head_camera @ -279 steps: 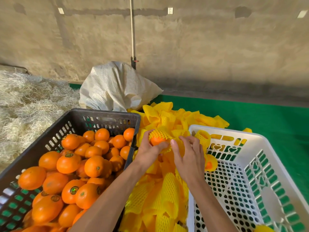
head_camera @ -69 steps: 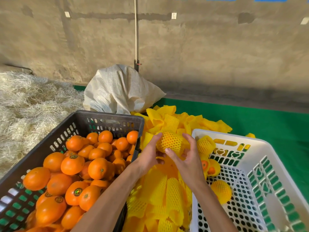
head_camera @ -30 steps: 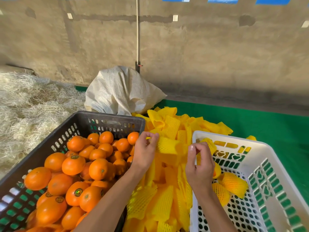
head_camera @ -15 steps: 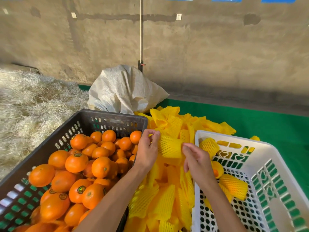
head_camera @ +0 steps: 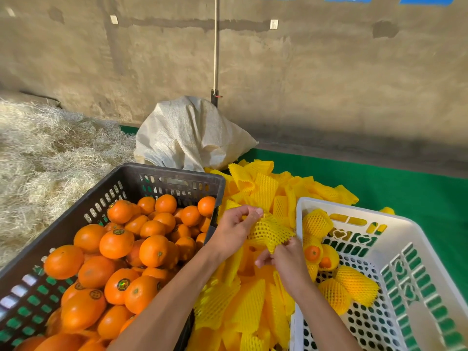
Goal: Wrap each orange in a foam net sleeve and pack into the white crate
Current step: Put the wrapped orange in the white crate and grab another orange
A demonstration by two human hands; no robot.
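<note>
Yellow foam net sleeve (head_camera: 269,230) held stretched above the loose pile of yellow net sleeves (head_camera: 243,307), between the two crates; left hand (head_camera: 233,230) grip pinches its upper left edge with thumb and fingertips; right hand (head_camera: 286,259) grip pinches its lower right edge. White perforated plastic crate (head_camera: 415,249) at right holds several netted oranges (head_camera: 352,290); black plastic crate (head_camera: 162,178) at left full of bare oranges (head_camera: 116,243); white woven sack (head_camera: 187,133) behind; green floor mat (head_camera: 405,188) underneath.
</note>
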